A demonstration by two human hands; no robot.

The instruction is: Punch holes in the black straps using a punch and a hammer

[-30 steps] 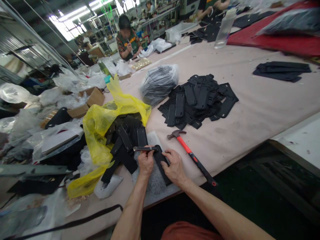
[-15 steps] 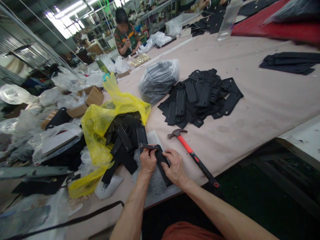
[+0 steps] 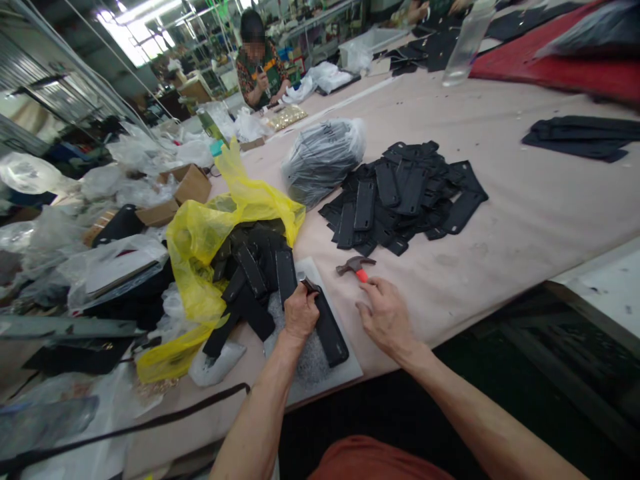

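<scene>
My left hand [image 3: 301, 313] is closed on a metal punch [image 3: 308, 283], its tip at the upper end of a flat black strip [image 3: 331, 330]. The strip lies on a pale board [image 3: 353, 363]. Over the handle of a claw hammer [image 3: 361, 268], my right hand [image 3: 387, 317] has its fingers curled round the grip. The hammer's head and a bit of red neck show past the fingers; the rest of the handle is hidden under the hand and forearm. Left of the board, more black strips [image 3: 250, 273] spill from a yellow plastic bag [image 3: 195, 233].
A heap of black pieces [image 3: 400, 193] lies beyond the hammer, beside a plastic-wrapped bundle [image 3: 325, 160]. Further right are stacked black pieces [image 3: 575, 137] and a clear bottle [image 3: 465, 47]. Plastic bags and cardboard [image 3: 187, 187] crowd the left. A person [image 3: 260, 73] sits across the table.
My right hand has left the black strip and moved right onto the hammer's handle. The punch in my left hand has tilted from nearly flat to more upright.
</scene>
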